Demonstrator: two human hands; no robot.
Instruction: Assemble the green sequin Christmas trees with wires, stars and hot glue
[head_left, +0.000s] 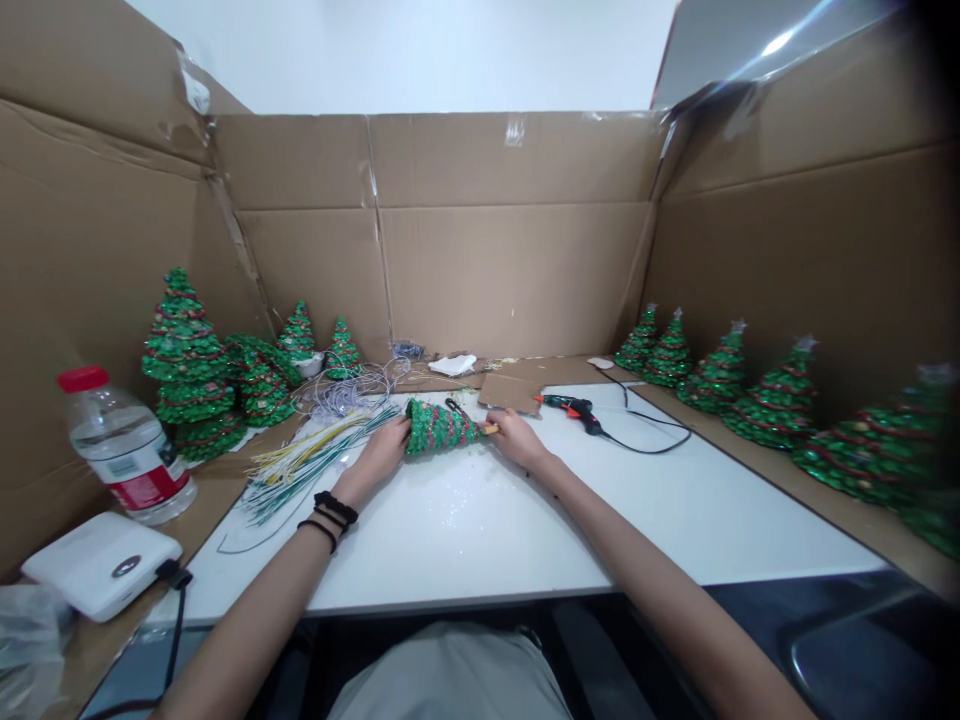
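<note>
A small green Christmas tree (442, 428) with red garland lies on its side in front of me, wide base to the left and narrow tip to the right. My left hand (388, 447) is closed on the rim of its base. At the tip, my right hand (517, 440) pinches a short tan stick-like piece (489, 429); whether this belongs to the tree I cannot tell. Black-handled scissors (454, 406) lie just behind the tree, partly hidden. Beside my left hand is a spread bundle of green, white and yellow wires (311, 460).
A glue gun (574, 410) with a black cord lies right of a cardboard piece (510, 392). Finished trees (772, 400) line the right wall; several more (187, 350) stand left, near a water bottle (127, 450) and white box (105, 565). Cardboard walls (517, 260) enclose the white board (465, 540).
</note>
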